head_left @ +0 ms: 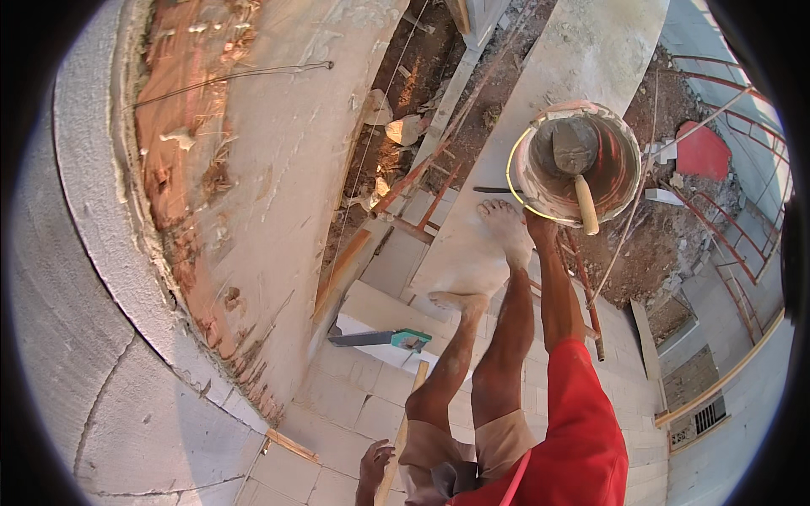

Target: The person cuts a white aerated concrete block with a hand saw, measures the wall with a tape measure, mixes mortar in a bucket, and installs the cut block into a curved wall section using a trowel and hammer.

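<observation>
My right arm, in a red sleeve, reaches forward to a mortar-smeared bucket (629,160). My right hand (541,226) is at the bucket's near side, its fingers hidden behind the rim and wall. A yellow bail handle (510,165) hangs over the left of the bucket. Inside rests a trowel with a grey, mortar-coated blade (574,145), its wooden grip (585,205) leaning over the near rim. Low in the view, my left hand (375,462) hangs beside my thigh, holding nothing, fingers loosely bent and apart.
My bare feet stand on a dusty plank (574,63). A handsaw with a teal handle (410,340) lies on a pale block below left. Red metal scaffold bars (730,228) stand right, near a red piece (703,152) on rubble. A block wall (126,396) runs along the left.
</observation>
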`<action>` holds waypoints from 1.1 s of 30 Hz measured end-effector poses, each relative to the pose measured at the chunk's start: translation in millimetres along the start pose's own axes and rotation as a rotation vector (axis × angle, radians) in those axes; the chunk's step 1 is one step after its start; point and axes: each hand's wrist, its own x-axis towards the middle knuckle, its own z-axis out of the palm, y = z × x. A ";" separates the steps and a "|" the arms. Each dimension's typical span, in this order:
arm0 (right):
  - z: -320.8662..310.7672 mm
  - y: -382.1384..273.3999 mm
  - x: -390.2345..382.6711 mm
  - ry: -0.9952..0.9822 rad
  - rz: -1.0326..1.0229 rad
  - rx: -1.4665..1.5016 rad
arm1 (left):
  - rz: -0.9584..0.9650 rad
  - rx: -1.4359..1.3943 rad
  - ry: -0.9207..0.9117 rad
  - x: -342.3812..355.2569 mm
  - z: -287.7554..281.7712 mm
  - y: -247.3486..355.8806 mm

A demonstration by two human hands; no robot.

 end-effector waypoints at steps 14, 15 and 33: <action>-193.1 -322.5 -451.4 -1.025 -0.200 0.329 | 1.014 -0.216 0.137 -164.8 -18.9 105.1; -203.7 -341.6 -471.7 -1.078 -0.260 0.263 | 1.034 -0.241 0.138 -175.1 -26.9 103.8; -291.6 -546.1 -742.9 -1.279 -1.548 -0.489 | 0.935 -1.806 -0.429 -238.2 -118.4 -35.2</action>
